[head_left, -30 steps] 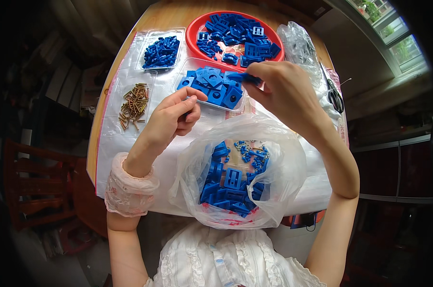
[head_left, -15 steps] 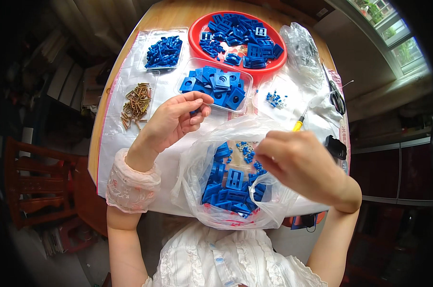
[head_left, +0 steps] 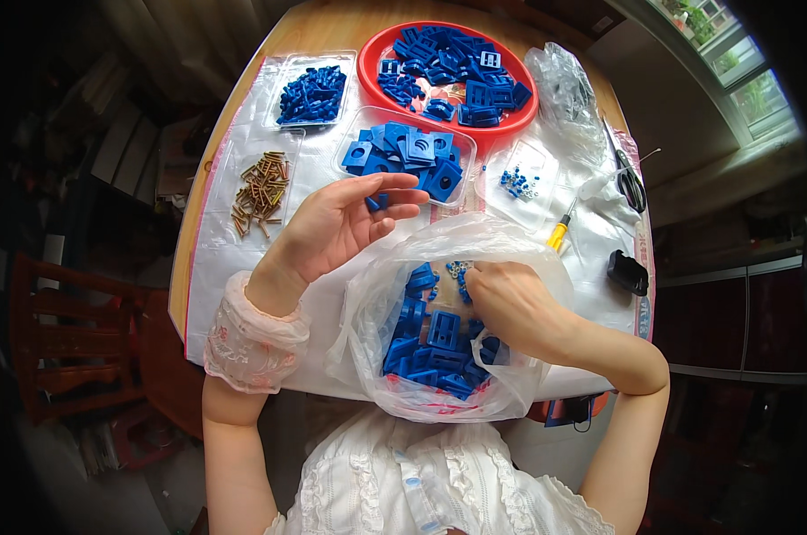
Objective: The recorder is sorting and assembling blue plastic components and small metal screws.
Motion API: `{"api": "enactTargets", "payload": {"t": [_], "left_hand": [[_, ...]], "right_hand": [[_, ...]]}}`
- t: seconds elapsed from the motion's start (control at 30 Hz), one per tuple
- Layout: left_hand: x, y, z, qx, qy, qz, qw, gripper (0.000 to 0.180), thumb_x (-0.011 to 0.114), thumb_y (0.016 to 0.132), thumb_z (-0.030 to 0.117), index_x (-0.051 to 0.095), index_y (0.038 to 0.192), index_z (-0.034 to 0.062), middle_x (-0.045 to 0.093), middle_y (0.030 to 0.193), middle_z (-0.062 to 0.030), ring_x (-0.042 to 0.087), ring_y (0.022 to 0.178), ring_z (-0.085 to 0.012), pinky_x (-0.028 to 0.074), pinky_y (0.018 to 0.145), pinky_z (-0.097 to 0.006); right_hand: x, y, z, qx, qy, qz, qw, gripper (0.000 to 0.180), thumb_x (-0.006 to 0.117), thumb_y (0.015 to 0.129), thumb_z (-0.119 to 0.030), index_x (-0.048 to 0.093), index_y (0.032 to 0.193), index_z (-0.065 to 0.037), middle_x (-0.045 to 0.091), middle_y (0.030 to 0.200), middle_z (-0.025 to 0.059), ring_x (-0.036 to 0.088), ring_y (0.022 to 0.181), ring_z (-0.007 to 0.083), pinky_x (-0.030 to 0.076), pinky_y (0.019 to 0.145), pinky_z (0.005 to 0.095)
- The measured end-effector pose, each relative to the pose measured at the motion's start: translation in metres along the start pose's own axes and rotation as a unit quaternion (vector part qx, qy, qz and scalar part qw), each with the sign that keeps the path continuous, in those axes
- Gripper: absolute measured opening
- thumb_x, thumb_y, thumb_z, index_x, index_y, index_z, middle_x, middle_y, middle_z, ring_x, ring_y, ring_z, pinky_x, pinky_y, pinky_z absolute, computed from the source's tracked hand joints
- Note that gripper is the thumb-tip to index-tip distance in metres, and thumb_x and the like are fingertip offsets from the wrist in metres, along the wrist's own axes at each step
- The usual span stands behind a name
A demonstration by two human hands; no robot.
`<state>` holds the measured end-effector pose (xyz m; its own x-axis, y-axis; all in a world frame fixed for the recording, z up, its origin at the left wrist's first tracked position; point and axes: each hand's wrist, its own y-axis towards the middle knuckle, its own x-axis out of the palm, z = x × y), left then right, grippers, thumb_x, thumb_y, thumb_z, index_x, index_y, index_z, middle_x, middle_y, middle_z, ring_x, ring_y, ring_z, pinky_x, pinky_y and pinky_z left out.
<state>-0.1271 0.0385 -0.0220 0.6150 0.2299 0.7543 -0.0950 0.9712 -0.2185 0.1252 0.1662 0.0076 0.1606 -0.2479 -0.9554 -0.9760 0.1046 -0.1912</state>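
My left hand (head_left: 341, 223) is raised palm-up with its fingers loosely stretched, cradling small blue plastic pieces (head_left: 377, 202) against them. It hovers just in front of a clear tray (head_left: 464, 183) of flat blue square plates with round holes (head_left: 419, 147). My right hand (head_left: 515, 303) reaches into the mouth of a clear plastic bag (head_left: 359, 303), its fingers curled downward and the tips hidden. Inside that bag lie blue slotted blocks (head_left: 442, 330), and at its far side are tiny blue-and-metal parts (head_left: 458, 270), beside my right fingers.
A red basin (head_left: 364, 80) of blue parts stands at the back. Clear trays hold blue pegs (head_left: 311, 95), brass-coloured screws (head_left: 261, 192) and tiny blue bits (head_left: 517, 183). To the right lie a yellow-handled screwdriver (head_left: 558, 234), scissors (head_left: 630, 181), a black object (head_left: 628, 273) and a crumpled bag (head_left: 568, 94).
My right hand has lowered from above the bag into its opening. The fingers of my left hand have opened out, showing the small blue pieces in it.
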Motion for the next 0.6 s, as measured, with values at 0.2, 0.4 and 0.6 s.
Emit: {"api": "enactTargets", "payload": {"t": [0.2, 0.4, 0.6], "left_hand": [[0.002, 0.001, -0.003, 0.012, 0.004, 0.012, 1.0, 0.036, 0.046, 0.111, 0.009, 0.052, 0.141, -0.0097, 0.064, 0.135, -0.0251, 0.069, 0.118, -0.0222, 0.062, 0.095, -0.029], [-0.008, 0.001, -0.002, 0.0, 0.016, -0.058, 0.998, 0.033, 0.051, 0.108, 0.006, 0.058, 0.138, -0.008, 0.07, 0.119, -0.015, 0.069, 0.089, -0.0085, 0.06, 0.077, -0.019], [0.0, -0.004, 0.001, 0.003, 0.052, -0.026, 0.998, 0.031, 0.055, 0.108, 0.013, 0.062, 0.132, -0.0045, 0.069, 0.095, -0.0041, 0.058, 0.073, -0.0036, 0.051, 0.066, -0.016]], "right_hand": [[-0.015, 0.002, 0.0, 0.033, 0.004, 0.02, 0.999, 0.025, 0.075, 0.075, 0.001, 0.065, 0.096, 0.01, 0.069, 0.091, 0.0261, 0.072, 0.089, 0.0403, 0.058, 0.075, 0.0435], [-0.007, 0.001, 0.002, 0.034, 0.026, -0.004, 0.999, 0.02, 0.071, 0.082, -0.001, 0.062, 0.097, 0.007, 0.07, 0.088, 0.0222, 0.07, 0.087, 0.0419, 0.056, 0.077, 0.0462], [-0.024, -0.011, -0.006, 0.023, 0.081, -0.03, 0.996, 0.028, 0.075, 0.078, 0.001, 0.062, 0.101, 0.01, 0.069, 0.091, 0.0257, 0.071, 0.091, 0.0422, 0.058, 0.076, 0.0462]]}}
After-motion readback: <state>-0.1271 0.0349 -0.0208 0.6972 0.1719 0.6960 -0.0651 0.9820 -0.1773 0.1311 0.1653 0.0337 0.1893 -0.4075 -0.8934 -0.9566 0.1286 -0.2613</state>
